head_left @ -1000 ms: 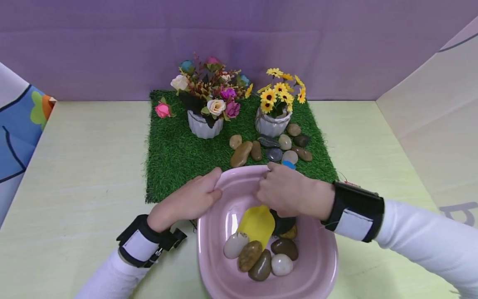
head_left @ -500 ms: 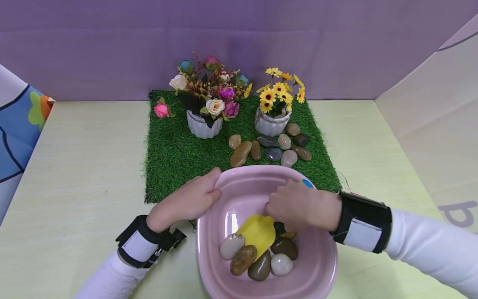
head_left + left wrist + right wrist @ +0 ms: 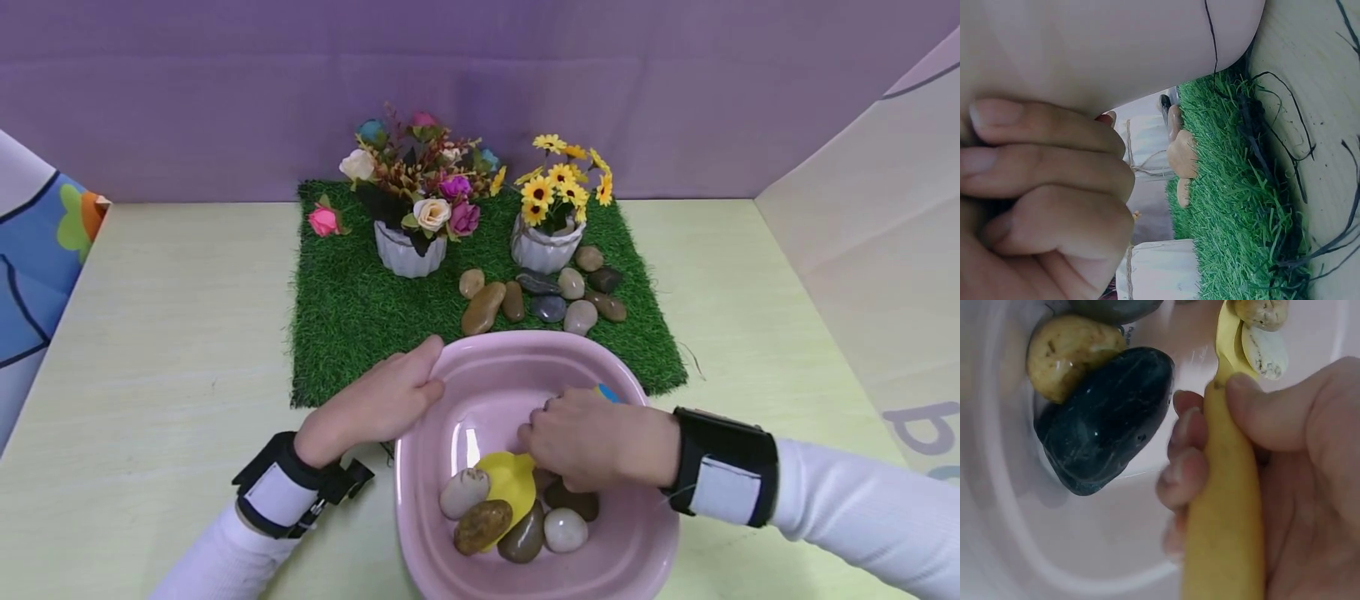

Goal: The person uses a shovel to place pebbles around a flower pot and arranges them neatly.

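A pink basin [image 3: 416, 467] with several smooth stones inside stands at the front. My left hand [image 3: 386, 392] grips its upper left rim; in the left wrist view, curled fingers [image 3: 1047, 150] lie against the basin's outer wall. Inside the basin, my right hand [image 3: 581, 437] grips the yellow handle [image 3: 1225, 487] of a toy shovel [image 3: 510, 483], whose blue end tip shows behind the hand. The blade lies low among the stones, partly under a brown stone [image 3: 482, 527] and beside a whitish stone [image 3: 465, 493]. A dark stone [image 3: 1110, 412] lies near my right fingers, hidden in the head view.
Behind the basin lies a green grass mat [image 3: 352, 308] with several stones [image 3: 483, 308] on it. Two white pots, one of mixed flowers [image 3: 408, 250] and one of yellow flowers [image 3: 546, 248], stand at its back. A pink rose [image 3: 324, 221] lies at the left.
My right hand has moved down and toward me in the basin with the shovel, its blade sliding under the brown stone, which shifted left. My left hand stays on the rim.
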### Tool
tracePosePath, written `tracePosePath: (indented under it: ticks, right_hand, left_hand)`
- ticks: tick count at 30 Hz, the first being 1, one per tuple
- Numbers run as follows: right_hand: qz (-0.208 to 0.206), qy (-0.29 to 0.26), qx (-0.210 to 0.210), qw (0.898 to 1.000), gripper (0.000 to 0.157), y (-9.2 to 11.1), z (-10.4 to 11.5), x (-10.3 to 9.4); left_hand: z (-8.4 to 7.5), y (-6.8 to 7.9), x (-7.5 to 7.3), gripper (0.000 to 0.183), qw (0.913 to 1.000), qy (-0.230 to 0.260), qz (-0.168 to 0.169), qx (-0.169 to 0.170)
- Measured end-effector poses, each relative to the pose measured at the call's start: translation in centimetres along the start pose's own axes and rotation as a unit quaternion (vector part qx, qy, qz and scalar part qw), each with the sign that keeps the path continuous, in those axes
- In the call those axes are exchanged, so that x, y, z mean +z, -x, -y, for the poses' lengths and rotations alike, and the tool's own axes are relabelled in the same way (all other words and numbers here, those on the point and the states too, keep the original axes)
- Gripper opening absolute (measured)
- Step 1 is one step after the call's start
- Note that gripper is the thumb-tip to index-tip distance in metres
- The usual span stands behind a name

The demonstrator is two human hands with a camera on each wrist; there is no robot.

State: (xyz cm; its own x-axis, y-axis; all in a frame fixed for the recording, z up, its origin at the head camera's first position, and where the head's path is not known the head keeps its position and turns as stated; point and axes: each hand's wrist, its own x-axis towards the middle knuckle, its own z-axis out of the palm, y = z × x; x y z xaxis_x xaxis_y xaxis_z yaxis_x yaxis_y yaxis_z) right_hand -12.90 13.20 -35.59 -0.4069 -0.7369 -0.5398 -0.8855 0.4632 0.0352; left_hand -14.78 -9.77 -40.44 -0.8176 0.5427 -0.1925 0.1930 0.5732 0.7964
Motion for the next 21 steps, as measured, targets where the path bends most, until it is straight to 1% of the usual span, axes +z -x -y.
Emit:
tracePosePath:
  ticks: [4,6,8,13,21]
  right_hand:
    - [-0.026,0.05,-0.01,0.998,0.025,-0.3,-0.1,0.1]
    - [-0.034,0.057,-0.014,0.998,0.025,-0.4,-0.2,0.3]
    - [-0.037,0.058,-0.018,0.997,0.024,-0.4,-0.3,0.5]
    - [-0.036,0.041,-0.033,0.998,0.022,-0.3,-0.6,1.0]
    - [-0.001,0.022,-0.043,0.999,0.026,-0.2,-0.8,1.0]
  left_hand:
    - [0.0,0.0,0.0,0.005,1.0,-0.003,-0.001,-0.003]
    - [0.0,0.1,0.0,0.005,1.0,-0.004,-0.001,-0.004]
    - [0.0,0.1,0.0,0.006,1.0,-0.007,-0.004,-0.002]
    - [-0.1,0.2,0.0,0.006,0.9999,-0.008,-0.007,0.0]
    - [-0.1,0.2,0.0,0.005,1.0,0.006,-0.003,0.002]
